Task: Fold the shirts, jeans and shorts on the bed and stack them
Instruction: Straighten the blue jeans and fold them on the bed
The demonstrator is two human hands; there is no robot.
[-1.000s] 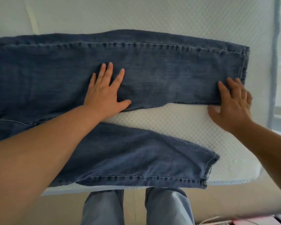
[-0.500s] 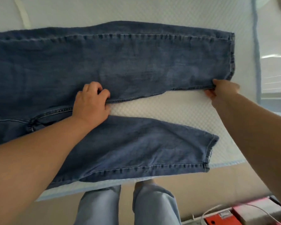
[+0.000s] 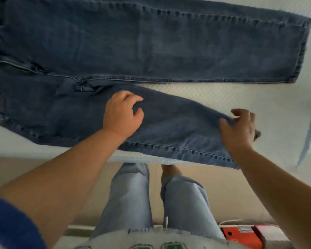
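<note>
On the white bed (image 3: 241, 94), dark blue jeans (image 3: 151, 47) lie spread flat, waist end off-frame at 9 o'clock, leg ends twd 3 o'clock. Far leg runs straight across the top, hem at approx 2 o'clock; near leg angles down twd 4 o'clock along the mattress edge, w/ a wedge of bare mattress betw. the two legs. Left hand (image 3: 122, 117) sits on the near leg just past the crotch seam, fingers curled and bunching the denim. Right hand (image 3: 239, 128) is at the near leg's hem end, approx 3 o'clock from the left hand, thumb and fingers pinching the fabric edge; hem mostly hidden under it. At 6 o'clock, the person's light blue trousers (image 3: 133, 200) over a beige floor (image 3: 16, 173). Orange-red box (image 3: 241, 234) on the floor at approx 5 o'clock, partly behind the right forearm.
</note>
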